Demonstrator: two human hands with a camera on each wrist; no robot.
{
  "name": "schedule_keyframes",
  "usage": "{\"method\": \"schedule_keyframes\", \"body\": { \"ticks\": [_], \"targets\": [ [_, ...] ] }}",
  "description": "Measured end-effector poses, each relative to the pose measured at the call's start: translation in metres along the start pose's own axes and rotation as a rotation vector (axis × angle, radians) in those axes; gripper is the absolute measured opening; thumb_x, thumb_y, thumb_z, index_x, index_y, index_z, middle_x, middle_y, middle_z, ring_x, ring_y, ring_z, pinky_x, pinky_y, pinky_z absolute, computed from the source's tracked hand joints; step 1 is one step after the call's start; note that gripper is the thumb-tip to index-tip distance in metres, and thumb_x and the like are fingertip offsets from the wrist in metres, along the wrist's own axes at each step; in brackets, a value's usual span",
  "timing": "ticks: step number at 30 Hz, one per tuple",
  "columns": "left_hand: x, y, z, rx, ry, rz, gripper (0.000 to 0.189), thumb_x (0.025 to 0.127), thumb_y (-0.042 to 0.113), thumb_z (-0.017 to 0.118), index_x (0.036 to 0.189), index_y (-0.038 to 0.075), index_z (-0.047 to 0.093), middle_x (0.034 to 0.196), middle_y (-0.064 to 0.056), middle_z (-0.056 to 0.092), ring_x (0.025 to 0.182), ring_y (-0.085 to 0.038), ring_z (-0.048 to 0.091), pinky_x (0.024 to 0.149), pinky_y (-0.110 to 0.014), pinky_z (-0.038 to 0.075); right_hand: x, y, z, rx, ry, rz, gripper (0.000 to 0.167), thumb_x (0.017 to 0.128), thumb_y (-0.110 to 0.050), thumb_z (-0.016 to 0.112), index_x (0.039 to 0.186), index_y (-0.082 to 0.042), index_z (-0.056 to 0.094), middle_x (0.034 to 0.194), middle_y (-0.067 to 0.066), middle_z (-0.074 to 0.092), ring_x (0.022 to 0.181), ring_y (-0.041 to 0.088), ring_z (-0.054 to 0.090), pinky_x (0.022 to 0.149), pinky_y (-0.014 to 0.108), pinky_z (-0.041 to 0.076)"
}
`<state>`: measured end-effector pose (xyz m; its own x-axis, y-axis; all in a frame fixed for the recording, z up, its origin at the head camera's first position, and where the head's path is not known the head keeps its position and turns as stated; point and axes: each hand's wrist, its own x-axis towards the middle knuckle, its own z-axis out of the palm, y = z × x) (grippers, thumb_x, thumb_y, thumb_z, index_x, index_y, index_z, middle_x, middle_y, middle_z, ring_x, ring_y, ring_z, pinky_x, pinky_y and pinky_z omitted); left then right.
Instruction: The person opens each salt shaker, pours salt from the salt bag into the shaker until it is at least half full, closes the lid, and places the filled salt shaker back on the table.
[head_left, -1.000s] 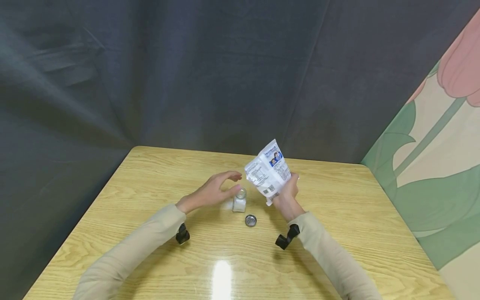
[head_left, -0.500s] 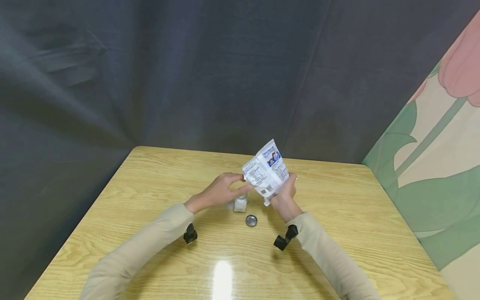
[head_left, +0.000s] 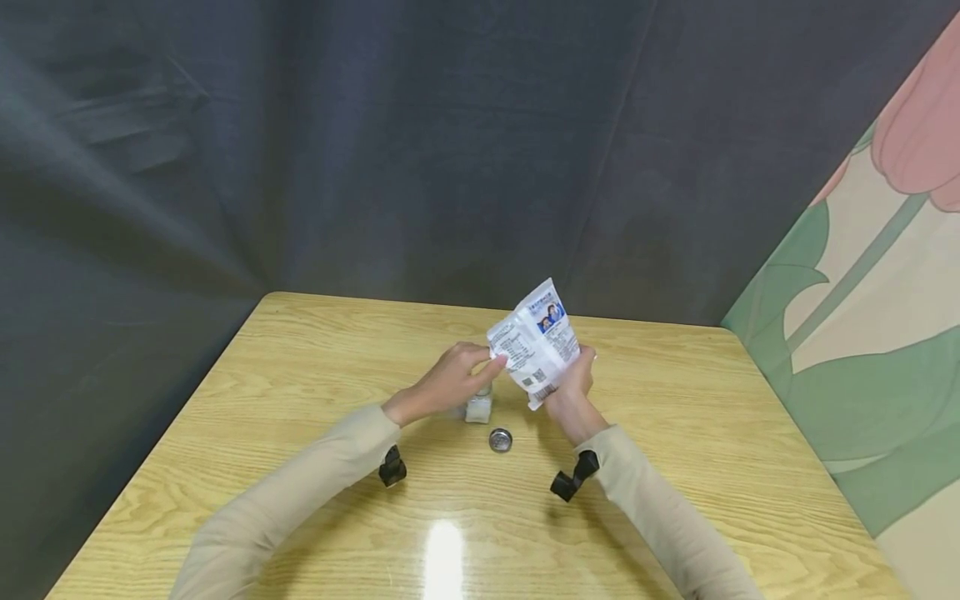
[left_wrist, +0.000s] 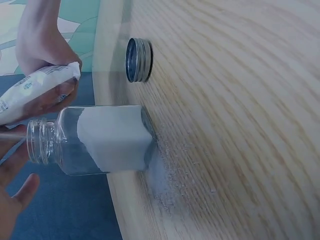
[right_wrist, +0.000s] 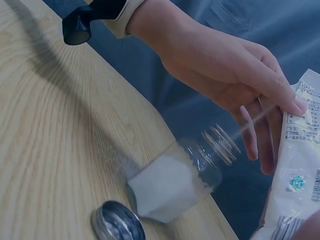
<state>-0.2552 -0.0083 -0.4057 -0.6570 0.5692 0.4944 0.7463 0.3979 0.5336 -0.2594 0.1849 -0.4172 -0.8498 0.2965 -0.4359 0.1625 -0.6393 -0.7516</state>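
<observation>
My right hand (head_left: 573, 387) grips the lower right part of a white printed bag (head_left: 534, 346), held tilted above the table. At the bag's left corner, my left hand (head_left: 450, 379) pinches the edge, thumb on the printed face (right_wrist: 300, 105) and fingers behind. Beneath that corner an uncapped glass jar (left_wrist: 110, 140) stands upright, more than half full of white granules. A thin white stream (right_wrist: 255, 120) falls from the bag into its mouth. In the head view my left hand hides the jar's top. The metal screw lid (head_left: 500, 440) lies hollow side up in front.
Spilled white granules (left_wrist: 167, 182) lie on the wooden table (head_left: 300, 350) beside the jar's base. A dark curtain (head_left: 450, 150) hangs behind the far edge, and a flower-painted wall (head_left: 885, 350) rises on the right. Black camera mounts (head_left: 392, 467) hang under both wrists.
My left hand has moved right from beside the jar to the bag's left corner and now pinches it. The right hand and bag have stayed nearly in place.
</observation>
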Motion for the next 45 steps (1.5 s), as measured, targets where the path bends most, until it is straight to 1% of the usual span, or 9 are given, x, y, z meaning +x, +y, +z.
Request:
{"method": "schedule_keyframes", "body": {
  "ticks": [7,10,13,16,24,31,35,42,45],
  "targets": [
    [0.004,-0.001,0.005,-0.075,0.015,-0.023,0.028,0.106,0.017,0.049,0.113,0.002,0.071,0.091,-0.007,0.072,0.06,-0.008,0.047,0.054,-0.023,0.042,0.008,-0.005,-0.002,0.039,-0.069,0.014,0.035,0.104,-0.036,0.031,0.106,-0.014,0.058,0.108,0.003,0.062,0.097,0.017,0.058,0.086,0.028,0.046],
    [0.006,0.001,0.006,-0.097,0.02,-0.028,0.028,0.106,0.016,0.048,0.116,0.0,0.07,0.092,-0.009,0.072,0.063,-0.011,0.056,0.057,-0.021,0.046,0.009,-0.006,-0.003,0.032,-0.065,0.005,0.033,0.105,-0.032,0.029,0.107,-0.013,0.056,0.11,0.003,0.058,0.1,0.016,0.054,0.088,0.025,0.045],
    [0.008,0.003,0.007,-0.112,0.018,-0.038,0.029,0.106,0.015,0.048,0.116,-0.002,0.069,0.104,-0.013,0.073,0.081,-0.02,0.07,0.069,-0.022,0.054,0.009,-0.008,-0.005,0.008,-0.019,-0.024,0.029,0.105,-0.028,0.032,0.106,-0.01,0.055,0.109,0.003,0.055,0.099,0.015,0.051,0.086,0.022,0.044],
    [0.009,0.003,0.008,-0.11,0.017,-0.057,0.029,0.106,0.014,0.048,0.114,-0.003,0.069,0.105,-0.015,0.072,0.089,-0.026,0.071,0.075,-0.024,0.056,0.009,-0.01,-0.007,-0.03,-0.005,-0.04,0.023,0.104,-0.023,0.033,0.104,-0.009,0.052,0.108,0.002,0.051,0.097,0.013,0.048,0.083,0.02,0.044],
    [0.013,0.004,0.008,-0.026,0.043,-0.078,0.029,0.106,0.015,0.048,0.089,0.003,0.068,0.082,-0.008,0.07,0.061,-0.01,0.051,0.057,-0.023,0.045,0.015,-0.018,-0.021,-0.314,-0.036,-0.034,0.02,0.103,-0.02,0.034,0.097,-0.009,0.049,0.082,0.0,0.047,0.062,0.009,0.041,0.058,0.022,0.034],
    [0.015,0.006,0.008,-0.022,0.026,-0.091,0.032,0.106,0.015,0.047,0.08,0.006,0.063,0.08,-0.008,0.07,0.053,-0.006,0.039,0.05,-0.021,0.037,0.018,-0.022,-0.027,-0.403,-0.087,-0.089,0.021,0.102,-0.017,0.034,0.104,-0.007,0.053,0.094,0.0,0.05,0.077,0.009,0.048,0.066,0.02,0.042],
    [0.015,0.006,0.009,-0.016,0.03,-0.088,0.035,0.107,0.017,0.046,0.077,0.006,0.059,0.077,-0.01,0.068,0.052,-0.007,0.037,0.049,-0.021,0.035,0.015,-0.025,-0.029,-0.523,-0.124,-0.19,0.031,0.102,-0.01,0.031,0.115,0.004,0.055,0.09,0.0,0.052,0.076,0.01,0.049,0.067,0.019,0.043],
    [0.017,0.007,0.008,-0.002,0.038,-0.072,0.037,0.107,0.016,0.046,0.071,0.011,0.051,0.063,-0.002,0.056,0.05,-0.005,0.031,0.048,-0.021,0.031,0.014,-0.038,-0.04,-0.749,-0.28,-0.346,0.059,0.074,0.015,0.035,0.131,0.012,0.053,0.096,0.009,0.058,0.08,0.014,0.047,0.06,0.022,0.038],
    [0.017,0.007,0.009,-0.003,0.032,-0.058,0.037,0.107,0.017,0.046,0.07,0.012,0.05,0.059,0.001,0.049,0.05,-0.005,0.028,0.048,-0.02,0.029,0.016,-0.042,-0.047,-0.862,-0.402,-0.403,0.061,0.071,0.015,0.042,0.131,0.012,0.052,0.105,0.017,0.061,0.086,0.018,0.05,0.061,0.023,0.042]
  ]
}}
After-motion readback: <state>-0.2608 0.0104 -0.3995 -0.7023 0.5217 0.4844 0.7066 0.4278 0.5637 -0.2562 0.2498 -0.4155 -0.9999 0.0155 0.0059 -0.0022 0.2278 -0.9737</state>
